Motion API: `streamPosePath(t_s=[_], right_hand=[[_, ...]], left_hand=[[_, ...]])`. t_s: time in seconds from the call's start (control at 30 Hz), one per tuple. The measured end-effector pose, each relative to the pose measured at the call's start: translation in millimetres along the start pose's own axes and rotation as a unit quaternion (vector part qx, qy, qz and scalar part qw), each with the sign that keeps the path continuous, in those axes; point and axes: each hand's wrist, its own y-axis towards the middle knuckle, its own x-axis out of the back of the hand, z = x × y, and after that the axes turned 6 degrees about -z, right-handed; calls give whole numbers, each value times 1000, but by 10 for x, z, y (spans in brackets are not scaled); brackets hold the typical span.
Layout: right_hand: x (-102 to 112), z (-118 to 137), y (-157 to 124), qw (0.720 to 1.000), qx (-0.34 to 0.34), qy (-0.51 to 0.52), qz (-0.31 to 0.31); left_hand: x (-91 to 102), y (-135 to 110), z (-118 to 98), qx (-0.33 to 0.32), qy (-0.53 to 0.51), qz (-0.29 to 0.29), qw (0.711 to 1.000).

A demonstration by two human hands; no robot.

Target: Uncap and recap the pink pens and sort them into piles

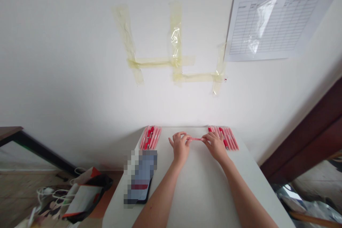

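Note:
A slim pink-red pen (196,139) is stretched level between my two hands, above the far part of the white table (200,185). My left hand (181,148) pinches its left end, with the other fingers spread. At the opposite end, my right hand (215,144) grips it between thumb and fingers. Beside and partly behind my right hand lies a row of pink and red pens (232,139). A second row of similar pens (151,138) rests at the table's far left corner, apart from my left hand.
A phone (143,178), partly pixelated, lies on the table's left side. The white wall (80,60) meets the far edge, with yellowed tape (175,39) and a printed sheet (272,25) on it. Bags and cables (82,192) clutter the floor at left.

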Motion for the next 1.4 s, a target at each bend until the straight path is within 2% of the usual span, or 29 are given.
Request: streamPosePath(t_s=[0.2, 0.4, 0.6, 0.8, 1.0, 1.13, 1.27, 1.4], right_hand=[[-21, -35, -3, 999, 8, 16, -32], [-8, -22, -5, 1000, -7, 23, -9], [-11, -35, 3, 999, -4, 35, -36], [16, -10, 7, 999, -9, 26, -17], [10, -56, 0, 998, -18, 32, -41], [4, -67, 7, 999, -1, 22, -34], [15, -49, 14, 999, -18, 24, -13], [23, -61, 7, 999, -23, 32, -25]], left_hand=[[9, 1, -5, 6, 0, 0, 1000], [26, 11, -18, 9, 7, 5, 1000], [21, 15, -12, 6, 3, -14, 1000], [29, 16, -24, 17, 8, -3, 1000], [32, 15, -19, 12, 7, -18, 1000], [29, 16, -11, 14, 4, -21, 1000], [25, 10, -14, 11, -1, -19, 1000], [25, 8, -12, 10, 1, -19, 1000]])
